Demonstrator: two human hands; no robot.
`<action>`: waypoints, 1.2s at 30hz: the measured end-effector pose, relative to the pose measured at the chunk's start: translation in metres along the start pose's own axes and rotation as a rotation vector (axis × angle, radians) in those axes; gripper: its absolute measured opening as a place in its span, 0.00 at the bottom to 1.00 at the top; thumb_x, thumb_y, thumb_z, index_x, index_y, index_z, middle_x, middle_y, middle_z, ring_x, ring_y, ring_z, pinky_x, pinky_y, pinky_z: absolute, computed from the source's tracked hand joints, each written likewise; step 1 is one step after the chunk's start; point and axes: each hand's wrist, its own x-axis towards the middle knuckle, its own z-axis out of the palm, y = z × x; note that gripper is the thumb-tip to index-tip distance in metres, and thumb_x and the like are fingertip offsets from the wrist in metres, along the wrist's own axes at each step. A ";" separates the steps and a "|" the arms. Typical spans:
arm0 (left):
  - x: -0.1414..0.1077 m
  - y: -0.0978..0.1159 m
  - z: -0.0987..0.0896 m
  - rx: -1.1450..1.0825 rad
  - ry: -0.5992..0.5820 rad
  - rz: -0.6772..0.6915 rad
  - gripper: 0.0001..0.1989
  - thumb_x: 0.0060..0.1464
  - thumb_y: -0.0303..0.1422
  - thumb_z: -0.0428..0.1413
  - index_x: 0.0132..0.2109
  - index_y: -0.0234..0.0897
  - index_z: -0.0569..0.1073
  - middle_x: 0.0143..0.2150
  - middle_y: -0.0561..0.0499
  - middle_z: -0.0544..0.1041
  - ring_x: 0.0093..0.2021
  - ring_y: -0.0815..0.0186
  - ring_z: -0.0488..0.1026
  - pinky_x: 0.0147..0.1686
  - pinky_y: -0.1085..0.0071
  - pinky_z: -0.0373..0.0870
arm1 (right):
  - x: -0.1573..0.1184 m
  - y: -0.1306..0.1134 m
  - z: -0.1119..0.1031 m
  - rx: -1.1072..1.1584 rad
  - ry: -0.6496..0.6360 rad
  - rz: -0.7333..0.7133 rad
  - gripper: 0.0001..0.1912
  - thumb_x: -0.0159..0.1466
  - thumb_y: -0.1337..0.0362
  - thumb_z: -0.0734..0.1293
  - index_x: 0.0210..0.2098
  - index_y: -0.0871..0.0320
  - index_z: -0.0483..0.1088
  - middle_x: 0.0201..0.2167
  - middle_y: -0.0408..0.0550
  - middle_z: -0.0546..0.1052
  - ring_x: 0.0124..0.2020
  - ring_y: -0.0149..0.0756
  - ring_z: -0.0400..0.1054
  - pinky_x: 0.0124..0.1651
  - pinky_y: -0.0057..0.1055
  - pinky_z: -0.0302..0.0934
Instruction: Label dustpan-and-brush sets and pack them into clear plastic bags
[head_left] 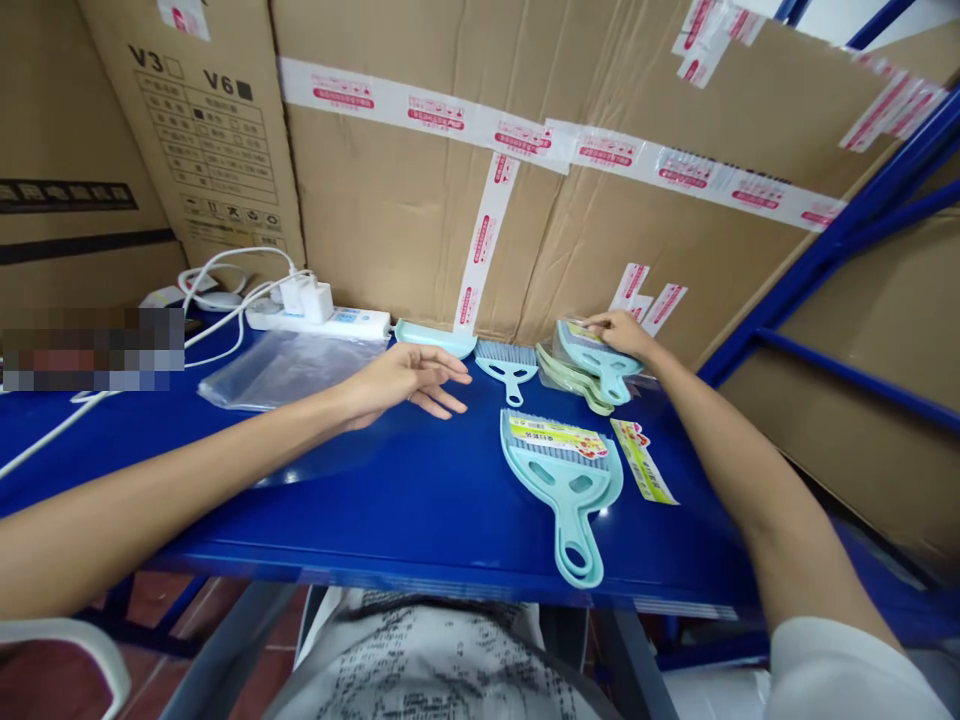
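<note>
The left hand (405, 378) hovers empty, fingers loosely spread, near the table's brush (511, 372). A dustpan-and-brush set (568, 492) lies nearest the person, handle inward, seemingly for easy grasping. The right hand (624, 334) touches the stacked blue dustpan (592, 355), perhaps steadying it; whether it pinches, one cannot tell.

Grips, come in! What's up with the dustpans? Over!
Left grip open, empty. Right grip on pile's top pan. Labelled pan nearer, loose label beside it.
</note>
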 end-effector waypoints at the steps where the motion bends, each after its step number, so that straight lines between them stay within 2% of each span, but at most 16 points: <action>1: 0.000 0.000 -0.001 0.009 -0.003 0.001 0.09 0.62 0.30 0.65 0.48 0.30 0.80 0.59 0.33 0.82 0.44 0.51 0.87 0.38 0.65 0.86 | 0.001 -0.003 0.003 -0.025 0.008 -0.017 0.16 0.62 0.70 0.68 0.45 0.64 0.86 0.42 0.55 0.87 0.40 0.41 0.78 0.48 0.33 0.68; 5: 0.000 -0.002 -0.002 0.038 -0.021 0.002 0.12 0.61 0.34 0.66 0.49 0.32 0.80 0.60 0.34 0.81 0.45 0.51 0.87 0.39 0.64 0.86 | -0.010 -0.022 -0.007 -0.132 0.109 -0.046 0.19 0.66 0.66 0.66 0.51 0.65 0.83 0.51 0.60 0.85 0.48 0.44 0.79 0.53 0.35 0.67; 7: -0.001 -0.002 -0.001 0.061 -0.027 0.005 0.13 0.61 0.35 0.67 0.49 0.32 0.80 0.58 0.35 0.82 0.45 0.52 0.87 0.39 0.65 0.86 | -0.030 -0.038 -0.020 -0.241 0.106 -0.087 0.19 0.70 0.61 0.64 0.51 0.62 0.84 0.49 0.58 0.86 0.47 0.46 0.79 0.51 0.38 0.66; 9: -0.001 -0.001 0.000 0.085 -0.033 0.006 0.13 0.61 0.36 0.67 0.48 0.32 0.80 0.58 0.35 0.82 0.45 0.52 0.87 0.38 0.65 0.85 | -0.058 -0.055 -0.033 -0.342 -0.050 -0.165 0.22 0.73 0.51 0.62 0.47 0.56 0.85 0.43 0.53 0.87 0.42 0.47 0.79 0.47 0.38 0.66; 10: -0.002 -0.001 0.001 0.095 -0.036 0.007 0.13 0.61 0.36 0.67 0.48 0.32 0.81 0.58 0.35 0.82 0.45 0.52 0.87 0.38 0.66 0.85 | -0.072 -0.062 -0.038 -0.358 -0.139 -0.203 0.23 0.73 0.47 0.63 0.48 0.52 0.85 0.43 0.51 0.87 0.43 0.47 0.80 0.47 0.38 0.67; 11: -0.002 0.000 0.002 0.100 -0.037 0.007 0.12 0.61 0.36 0.66 0.47 0.32 0.81 0.58 0.35 0.82 0.44 0.52 0.87 0.38 0.66 0.85 | -0.086 -0.067 -0.040 -0.362 -0.212 -0.251 0.23 0.71 0.44 0.65 0.50 0.50 0.85 0.47 0.50 0.87 0.47 0.49 0.80 0.48 0.39 0.67; 13: -0.003 0.000 0.003 0.107 -0.037 0.011 0.12 0.61 0.36 0.66 0.47 0.31 0.81 0.58 0.35 0.82 0.44 0.52 0.87 0.38 0.66 0.85 | -0.109 -0.072 -0.040 -0.383 -0.244 -0.301 0.25 0.70 0.43 0.66 0.54 0.50 0.84 0.52 0.52 0.85 0.51 0.52 0.79 0.50 0.41 0.69; 15: -0.003 0.001 0.004 0.111 -0.042 0.009 0.12 0.61 0.35 0.66 0.47 0.32 0.81 0.57 0.35 0.83 0.44 0.52 0.87 0.38 0.66 0.85 | -0.122 -0.067 -0.033 -0.403 -0.193 -0.304 0.24 0.72 0.47 0.65 0.55 0.54 0.84 0.52 0.56 0.85 0.51 0.53 0.80 0.51 0.44 0.70; 18: -0.004 0.000 0.004 0.121 -0.062 -0.002 0.12 0.61 0.36 0.66 0.46 0.32 0.81 0.57 0.36 0.83 0.44 0.52 0.87 0.38 0.65 0.85 | -0.126 -0.054 -0.019 -0.420 -0.087 -0.277 0.22 0.73 0.53 0.64 0.54 0.56 0.84 0.48 0.57 0.85 0.46 0.52 0.80 0.51 0.44 0.71; 22: -0.006 0.000 0.004 0.150 -0.067 0.007 0.12 0.62 0.37 0.66 0.46 0.32 0.81 0.58 0.36 0.82 0.43 0.53 0.87 0.39 0.65 0.85 | -0.125 -0.044 -0.006 -0.432 -0.055 -0.278 0.23 0.73 0.52 0.64 0.56 0.57 0.83 0.50 0.59 0.83 0.47 0.52 0.79 0.51 0.44 0.72; 26: -0.007 0.002 0.006 0.178 -0.059 0.003 0.12 0.62 0.37 0.65 0.46 0.32 0.81 0.55 0.36 0.83 0.43 0.52 0.87 0.39 0.64 0.85 | -0.132 -0.055 -0.004 -0.489 -0.054 -0.238 0.27 0.73 0.46 0.64 0.61 0.54 0.80 0.54 0.59 0.80 0.50 0.54 0.77 0.50 0.46 0.72; 30: -0.007 0.004 0.005 0.229 -0.016 0.035 0.12 0.62 0.37 0.65 0.45 0.31 0.81 0.50 0.38 0.85 0.42 0.53 0.87 0.38 0.65 0.85 | -0.145 -0.081 -0.015 -0.437 0.143 -0.260 0.31 0.73 0.41 0.63 0.64 0.54 0.78 0.58 0.63 0.79 0.61 0.63 0.69 0.60 0.55 0.66; 31: -0.007 0.004 0.005 0.242 -0.009 0.046 0.12 0.61 0.37 0.65 0.45 0.31 0.81 0.49 0.38 0.85 0.42 0.53 0.87 0.37 0.65 0.85 | -0.149 -0.088 -0.017 -0.346 0.106 -0.298 0.31 0.73 0.41 0.63 0.64 0.53 0.78 0.58 0.62 0.79 0.62 0.62 0.69 0.63 0.56 0.64; 33: -0.006 0.003 0.004 0.258 -0.004 0.056 0.13 0.61 0.39 0.66 0.44 0.31 0.81 0.48 0.38 0.85 0.41 0.53 0.87 0.37 0.65 0.84 | -0.157 -0.100 -0.021 -0.123 -0.156 -0.389 0.33 0.70 0.39 0.68 0.68 0.48 0.74 0.63 0.56 0.78 0.64 0.58 0.70 0.67 0.55 0.63; 35: -0.005 0.002 0.004 0.260 -0.010 0.056 0.14 0.60 0.40 0.67 0.44 0.32 0.81 0.46 0.39 0.85 0.40 0.54 0.87 0.37 0.64 0.84 | -0.164 -0.107 -0.020 0.031 -0.459 -0.432 0.48 0.59 0.38 0.77 0.74 0.44 0.64 0.70 0.52 0.72 0.69 0.58 0.67 0.71 0.54 0.60; 36: -0.005 0.001 0.004 0.257 -0.017 0.056 0.15 0.60 0.41 0.67 0.43 0.32 0.81 0.46 0.39 0.85 0.40 0.54 0.86 0.37 0.64 0.84 | -0.167 -0.109 -0.018 0.067 -0.563 -0.430 0.58 0.53 0.39 0.81 0.77 0.44 0.59 0.73 0.53 0.68 0.71 0.60 0.64 0.72 0.54 0.59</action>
